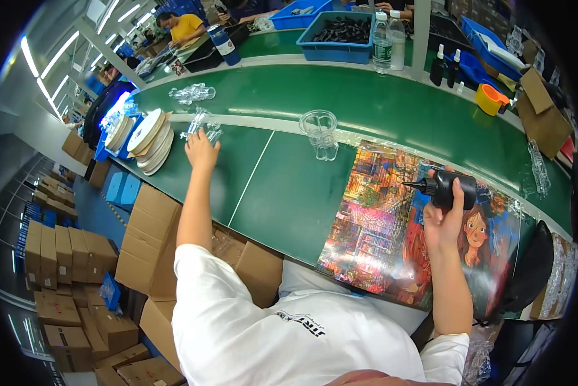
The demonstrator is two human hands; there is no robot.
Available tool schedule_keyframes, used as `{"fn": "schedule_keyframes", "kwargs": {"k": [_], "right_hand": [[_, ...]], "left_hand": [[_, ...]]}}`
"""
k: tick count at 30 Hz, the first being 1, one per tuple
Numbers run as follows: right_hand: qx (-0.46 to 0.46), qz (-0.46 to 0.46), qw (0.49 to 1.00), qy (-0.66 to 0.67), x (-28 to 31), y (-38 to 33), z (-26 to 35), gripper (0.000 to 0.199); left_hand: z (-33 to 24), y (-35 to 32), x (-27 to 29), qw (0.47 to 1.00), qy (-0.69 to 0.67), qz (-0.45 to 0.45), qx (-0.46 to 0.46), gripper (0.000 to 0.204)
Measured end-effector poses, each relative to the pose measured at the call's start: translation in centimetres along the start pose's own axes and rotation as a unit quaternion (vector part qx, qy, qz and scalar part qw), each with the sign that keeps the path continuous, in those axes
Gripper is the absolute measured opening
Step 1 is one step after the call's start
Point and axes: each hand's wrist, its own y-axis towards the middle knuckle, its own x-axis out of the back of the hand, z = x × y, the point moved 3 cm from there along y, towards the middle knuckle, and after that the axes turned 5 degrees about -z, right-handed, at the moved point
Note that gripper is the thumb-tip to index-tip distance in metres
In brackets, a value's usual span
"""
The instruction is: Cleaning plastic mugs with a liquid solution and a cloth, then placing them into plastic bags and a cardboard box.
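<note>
My left hand (202, 153) reaches out over the bench to a clear plastic part (200, 122). Its fingertips are at the near end of that part, with the thumb held apart, and I see no firm grip. Raised above a colourful illustrated sheet (379, 222), my right hand (444, 222) grips a black squeeze bottle (455, 191) whose pointed nozzle faces left. A clear plastic piece shaped like a cup on legs (318, 132) stands between the hands, near the pale strip. Farther back on the left lies another clear part (192, 94).
White round discs (150, 143) are stacked at the bench's left end. Open cardboard boxes (148, 241) stand below the near edge. At the back are a blue bin (336, 48) of black pieces, clear bottles (382, 48) and an orange tape roll (490, 100). A person (184, 29) works farther away.
</note>
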Motion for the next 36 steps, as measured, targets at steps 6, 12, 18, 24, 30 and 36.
{"fn": "schedule_keyframes", "kwargs": {"k": [6, 12, 18, 24, 30, 36], "right_hand": [[0.016, 0.009, 1.000, -0.007, 0.4, -0.1, 0.4, 0.037], [0.019, 0.033, 0.999, -0.007, -0.3, -0.3, 0.5, 0.035], [0.022, 0.027, 0.999, 0.004, -0.1, -0.2, 0.7, 0.034], [0.058, 0.040, 0.997, -0.018, 0.1, -0.3, 1.5, 0.035], [0.115, 0.048, 0.990, -0.069, -0.1, -1.1, 2.8, 0.036], [0.229, 0.039, 0.967, -0.103, -0.8, -1.9, 3.2, 0.039]], "left_hand": [[3.3, 0.9, 0.6, 0.978, 0.047, 0.134, 0.150, 0.084], [9.6, -1.5, -4.9, 0.957, -0.201, 0.112, 0.175, 0.083], [4.6, -4.5, 2.4, 0.894, -0.390, -0.122, 0.186, 0.067], [-8.3, -9.1, 11.7, 0.514, -0.842, 0.085, 0.142, 0.093], [-22.6, -11.3, 15.6, 0.427, -0.791, 0.431, -0.082, 0.092], [-28.1, -10.9, 14.8, 0.262, -0.773, 0.567, -0.113, 0.094]]}}
